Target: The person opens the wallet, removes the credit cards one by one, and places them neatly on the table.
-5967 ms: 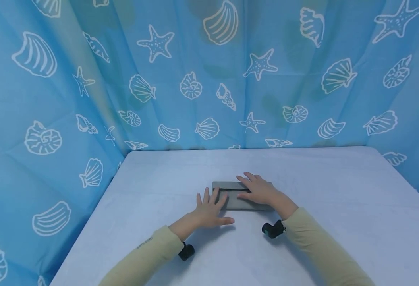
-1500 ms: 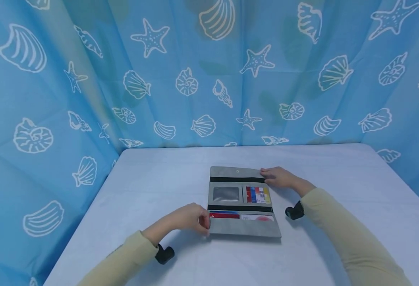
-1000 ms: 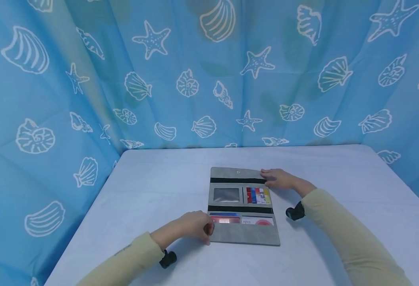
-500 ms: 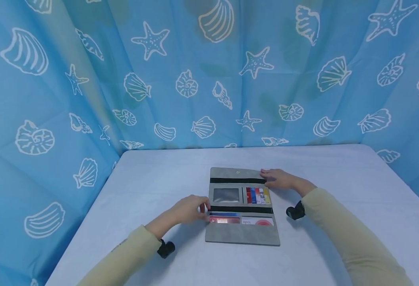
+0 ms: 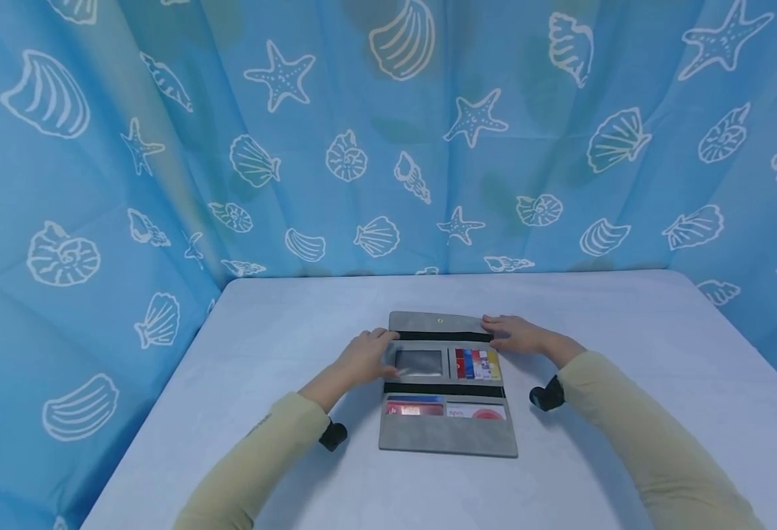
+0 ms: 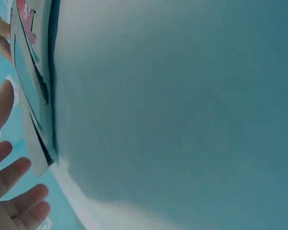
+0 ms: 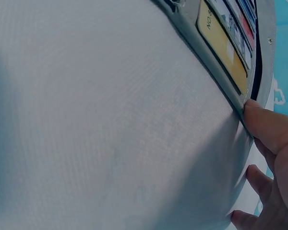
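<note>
A long grey wallet (image 5: pixel 451 436) lies unfolded on the table in the head view, its snap flap farthest away. Its near panel holds a red card (image 5: pixel 415 408) and a white card (image 5: pixel 476 411); several colourful cards fill the slots right of a clear window (image 5: pixel 418 362). My left hand (image 5: pixel 364 357) is at the wallet's left side, thumb and fingers spread near the window; in the left wrist view its fingers (image 6: pixel 19 167) are loosely extended, holding nothing. On the far right edge, my right hand (image 5: pixel 521 335) pinches the wallet, the thumb (image 7: pixel 266 122) on the edge in the right wrist view.
A white cloth covers the table (image 5: pixel 295 316). Behind it and to the left hangs a blue curtain (image 5: pixel 361 96) with white shells and starfish. Black wrist cameras sit below both sleeves.
The wallet, folded 6 seconds ago, now lies unfolded. My left hand has let go of the near panel's left edge and moved away from me, up beside the window. My right hand has stayed put lately.
</note>
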Available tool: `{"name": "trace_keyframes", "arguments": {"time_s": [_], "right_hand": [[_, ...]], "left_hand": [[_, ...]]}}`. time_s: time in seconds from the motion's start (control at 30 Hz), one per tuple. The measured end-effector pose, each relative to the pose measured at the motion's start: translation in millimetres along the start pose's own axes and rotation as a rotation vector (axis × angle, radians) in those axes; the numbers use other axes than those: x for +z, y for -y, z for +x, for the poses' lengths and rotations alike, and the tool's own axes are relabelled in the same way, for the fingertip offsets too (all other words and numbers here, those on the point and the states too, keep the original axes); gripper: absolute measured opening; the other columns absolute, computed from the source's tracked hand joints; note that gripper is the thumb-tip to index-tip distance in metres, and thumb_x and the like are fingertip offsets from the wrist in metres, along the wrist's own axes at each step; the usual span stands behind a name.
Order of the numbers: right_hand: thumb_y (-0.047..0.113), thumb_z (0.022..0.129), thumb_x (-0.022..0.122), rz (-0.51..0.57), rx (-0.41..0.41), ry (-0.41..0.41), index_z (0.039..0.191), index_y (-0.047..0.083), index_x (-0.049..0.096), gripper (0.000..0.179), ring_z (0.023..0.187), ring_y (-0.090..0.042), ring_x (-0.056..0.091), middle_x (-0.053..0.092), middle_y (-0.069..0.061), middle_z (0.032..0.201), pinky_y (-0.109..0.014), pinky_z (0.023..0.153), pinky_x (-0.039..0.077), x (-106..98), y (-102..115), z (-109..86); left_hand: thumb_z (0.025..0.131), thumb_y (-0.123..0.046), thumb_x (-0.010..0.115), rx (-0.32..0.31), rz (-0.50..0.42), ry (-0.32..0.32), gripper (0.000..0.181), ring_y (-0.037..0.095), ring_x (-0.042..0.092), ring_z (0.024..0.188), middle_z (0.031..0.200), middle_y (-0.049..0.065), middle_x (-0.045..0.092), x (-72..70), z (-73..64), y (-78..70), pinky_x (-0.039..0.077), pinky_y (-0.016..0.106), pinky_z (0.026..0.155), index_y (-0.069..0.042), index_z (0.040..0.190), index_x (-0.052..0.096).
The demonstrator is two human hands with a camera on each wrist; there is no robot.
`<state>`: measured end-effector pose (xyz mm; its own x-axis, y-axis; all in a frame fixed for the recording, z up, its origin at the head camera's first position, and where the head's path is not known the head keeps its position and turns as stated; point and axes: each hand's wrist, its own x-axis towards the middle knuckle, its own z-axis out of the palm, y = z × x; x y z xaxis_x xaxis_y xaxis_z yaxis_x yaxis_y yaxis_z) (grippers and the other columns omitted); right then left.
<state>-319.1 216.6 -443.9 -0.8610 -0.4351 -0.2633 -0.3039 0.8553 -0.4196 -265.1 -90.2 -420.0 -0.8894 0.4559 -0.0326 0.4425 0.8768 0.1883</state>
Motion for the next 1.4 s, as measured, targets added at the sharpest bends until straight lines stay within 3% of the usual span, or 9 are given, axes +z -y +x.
{"name": "trace_keyframes", "arguments": {"time_s": [0.17,0.47,0.7,0.9,1.07,1.2,1.4], "right_hand": [[0.023,0.093,0.050,-0.010,-0.005,-0.003,0.142,0.005,0.028,0.057,0.135,-0.045,0.013,0.022,-0.018,0.149,-0.060,0.106,0.014,0.7,1.0,-0.2],[0.023,0.094,0.049,-0.020,-0.014,-0.011,0.142,0.004,0.028,0.056,0.135,-0.045,0.014,0.022,-0.018,0.149,-0.059,0.106,0.015,0.5,1.4,-1.8],[0.017,0.093,0.051,-0.074,-0.032,-0.055,0.138,-0.001,0.036,0.050,0.133,-0.043,0.023,0.029,-0.022,0.145,-0.055,0.106,0.022,2.9,9.8,-6.0],[0.013,0.091,0.054,-0.108,-0.011,-0.140,0.132,-0.002,0.046,0.044,0.129,-0.042,0.032,0.037,-0.022,0.141,-0.054,0.102,0.030,9.2,23.1,-11.1],[0.016,0.087,0.061,-0.157,0.029,-0.231,0.119,-0.001,0.059,0.036,0.111,-0.036,0.052,0.056,-0.021,0.119,-0.048,0.093,0.043,14.2,27.8,-21.4],[0.017,0.084,0.064,-0.034,0.056,-0.198,0.115,-0.003,0.061,0.036,0.088,-0.026,0.056,0.059,-0.017,0.100,-0.039,0.080,0.051,17.8,26.7,-29.1],[0.016,0.082,0.067,0.111,0.074,-0.165,0.115,-0.007,0.059,0.041,0.079,-0.018,0.053,0.059,-0.012,0.092,-0.031,0.071,0.050,22.9,24.0,-34.6]], "left_hand": [[0.074,-0.042,0.073,-0.036,0.016,-0.001,0.082,0.034,0.036,0.128,0.142,0.012,0.038,3.7,6.1,0.6,0.032,0.044,0.105,-0.008,0.139,0.037],[0.073,-0.045,0.071,-0.058,0.064,0.086,0.090,0.040,0.008,0.138,0.152,0.001,0.020,7.2,18.2,6.7,0.011,0.050,0.111,-0.014,0.145,0.027],[0.071,-0.045,0.073,-0.050,0.075,0.145,0.090,0.040,0.006,0.139,0.153,0.002,0.018,5.0,24.4,6.7,0.009,0.051,0.111,-0.018,0.144,0.029],[0.069,-0.051,0.072,-0.087,0.113,0.183,0.091,0.039,0.004,0.139,0.154,0.000,0.014,4.3,28.5,11.8,0.008,0.052,0.111,-0.022,0.144,0.030],[0.070,-0.051,0.072,-0.118,0.048,0.225,0.093,0.038,0.004,0.139,0.154,-0.001,0.013,3.1,31.7,15.4,0.007,0.053,0.111,-0.022,0.145,0.026],[0.071,-0.050,0.073,-0.149,-0.028,0.261,0.093,0.038,0.003,0.139,0.154,-0.002,0.014,2.7,33.1,16.2,0.006,0.053,0.111,-0.022,0.146,0.025],[0.070,-0.048,0.074,-0.185,-0.104,0.280,0.093,0.037,0.003,0.140,0.154,-0.004,0.014,3.4,33.9,16.0,0.009,0.056,0.110,-0.025,0.146,0.025]]}}
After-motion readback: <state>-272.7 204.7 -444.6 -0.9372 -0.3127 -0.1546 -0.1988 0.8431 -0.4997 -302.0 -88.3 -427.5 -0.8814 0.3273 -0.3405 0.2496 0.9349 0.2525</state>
